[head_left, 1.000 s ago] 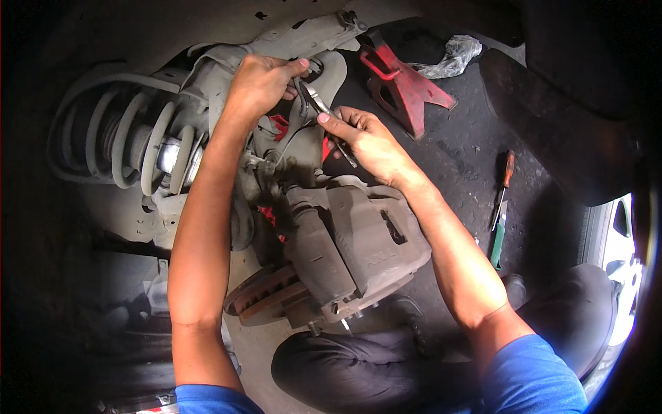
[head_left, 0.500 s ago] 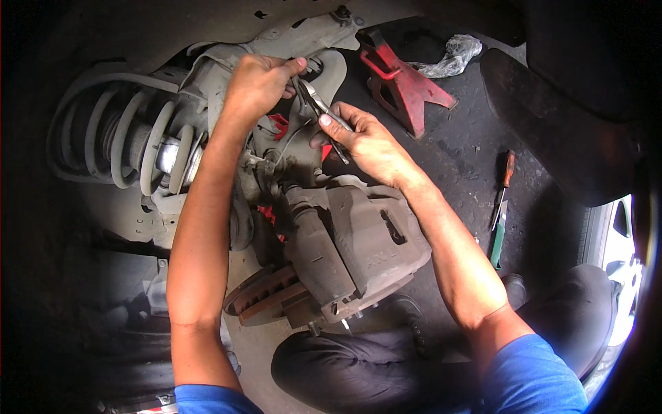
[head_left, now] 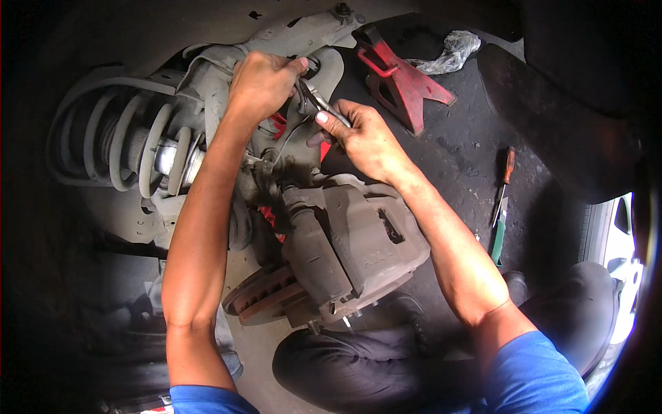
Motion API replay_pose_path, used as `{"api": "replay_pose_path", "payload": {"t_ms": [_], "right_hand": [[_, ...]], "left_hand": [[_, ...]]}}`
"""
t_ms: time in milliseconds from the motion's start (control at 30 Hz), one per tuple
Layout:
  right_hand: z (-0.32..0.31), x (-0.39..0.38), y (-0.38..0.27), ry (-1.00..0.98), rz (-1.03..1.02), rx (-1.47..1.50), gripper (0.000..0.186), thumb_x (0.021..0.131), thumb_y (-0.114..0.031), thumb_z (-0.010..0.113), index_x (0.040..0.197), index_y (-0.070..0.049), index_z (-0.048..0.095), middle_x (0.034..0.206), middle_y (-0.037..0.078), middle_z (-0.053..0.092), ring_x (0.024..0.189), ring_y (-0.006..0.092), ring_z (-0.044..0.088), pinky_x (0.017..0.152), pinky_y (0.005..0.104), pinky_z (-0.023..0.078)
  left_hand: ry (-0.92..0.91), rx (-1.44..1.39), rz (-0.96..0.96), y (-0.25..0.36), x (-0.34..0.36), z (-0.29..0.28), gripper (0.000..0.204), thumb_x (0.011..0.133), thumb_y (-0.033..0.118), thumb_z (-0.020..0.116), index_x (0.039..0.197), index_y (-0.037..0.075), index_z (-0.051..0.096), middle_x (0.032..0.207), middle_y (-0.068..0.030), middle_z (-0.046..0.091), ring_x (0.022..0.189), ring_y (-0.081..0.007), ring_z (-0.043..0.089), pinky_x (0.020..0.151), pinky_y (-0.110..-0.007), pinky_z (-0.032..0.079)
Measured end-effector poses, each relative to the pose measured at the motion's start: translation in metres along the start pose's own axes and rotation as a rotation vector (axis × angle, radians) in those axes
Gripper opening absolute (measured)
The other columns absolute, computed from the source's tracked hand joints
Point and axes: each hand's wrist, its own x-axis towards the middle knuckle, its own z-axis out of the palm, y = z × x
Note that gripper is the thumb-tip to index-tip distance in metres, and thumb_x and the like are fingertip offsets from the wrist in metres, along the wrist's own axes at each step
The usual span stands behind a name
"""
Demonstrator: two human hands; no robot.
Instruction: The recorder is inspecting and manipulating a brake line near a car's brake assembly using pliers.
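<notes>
My right hand (head_left: 372, 141) is wrapped round a pair of metal pliers (head_left: 318, 99), whose jaws point up and left toward my left fingers. Up at the suspension arm, my left hand (head_left: 263, 81) is closed, thumb against the curled fingers. What it grips is hidden behind the fingers. Just below both hands sits the grey suspension knuckle area, and nearer me the dusty brake caliper (head_left: 358, 238) over a rusty brake disc (head_left: 258, 297). A pale coil spring (head_left: 155, 141) lies to the left of my left forearm.
A red jack stand (head_left: 403, 86) stands on the dark floor beyond my right hand, with crumpled clear plastic (head_left: 455, 52) behind it. Farther right lie an orange-handled screwdriver (head_left: 509, 168) and a green-handled tool (head_left: 499, 241). My bent leg (head_left: 345, 372) is under the caliper.
My right hand has shifted slightly up and left on the pliers, and their handle ends no longer show below it. My left hand stays in nearly the same place.
</notes>
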Motion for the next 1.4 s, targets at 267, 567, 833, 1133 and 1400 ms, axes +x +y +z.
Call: {"api": "replay_pose_path", "payload": {"t_ms": [267,567,833,1133,1400], "right_hand": [[-0.004,-0.001,-0.01,0.082,0.029,-0.294,0.043,0.103,-0.039,0.066,0.09,0.002,0.066,0.067,0.016,0.062,0.064,0.0209,0.058,0.067,0.0403,0.047],[-0.003,-0.003,-0.02,0.074,0.054,-0.286,0.046,0.104,-0.042,0.064,0.095,0.003,0.068,0.066,0.014,0.06,0.065,0.0197,0.059,0.067,0.039,0.049],[-0.001,-0.004,-0.016,-0.018,0.081,-0.015,0.042,0.107,-0.044,0.06,0.094,-0.005,0.067,0.073,-0.001,0.065,0.068,0.0045,0.048,0.062,0.0262,0.04],[-0.003,-0.002,-0.003,0.015,0.075,-0.031,0.042,0.106,-0.042,0.062,0.097,-0.002,0.069,0.077,0.004,0.071,0.069,0.0079,0.052,0.067,0.0304,0.044],[-0.006,-0.005,-0.013,0.105,0.035,-0.279,0.043,0.104,-0.039,0.065,0.086,0.0,0.066,0.063,0.001,0.049,0.062,0.0096,0.041,0.057,0.0328,0.038]], "left_hand": [[-0.014,-0.027,-0.028,0.001,-0.001,0.0,0.04,0.095,0.036,0.075,0.1,-0.003,0.08,0.079,-0.01,0.076,0.067,-0.0135,0.069,0.066,-0.028,0.056],[-0.032,-0.308,-0.044,-0.003,-0.003,-0.004,0.038,0.095,0.032,0.076,0.097,-0.006,0.079,0.079,-0.0102,0.074,0.067,-0.0139,0.069,0.065,-0.026,0.057],[-0.028,-0.337,-0.046,-0.008,0.001,-0.004,0.035,0.095,0.029,0.076,0.098,-0.005,0.079,0.084,-0.01,0.076,0.07,-0.0149,0.07,0.067,-0.027,0.059],[0.003,0.142,0.043,0.015,-0.014,-0.003,0.046,0.094,0.041,0.074,0.102,-0.004,0.08,0.075,-0.015,0.075,0.069,-0.0145,0.071,0.066,-0.031,0.054],[-0.037,0.136,0.084,0.005,-0.004,-0.002,0.046,0.095,0.043,0.073,0.104,-0.002,0.081,0.078,-0.0141,0.076,0.069,-0.0162,0.071,0.068,-0.032,0.055]]}}
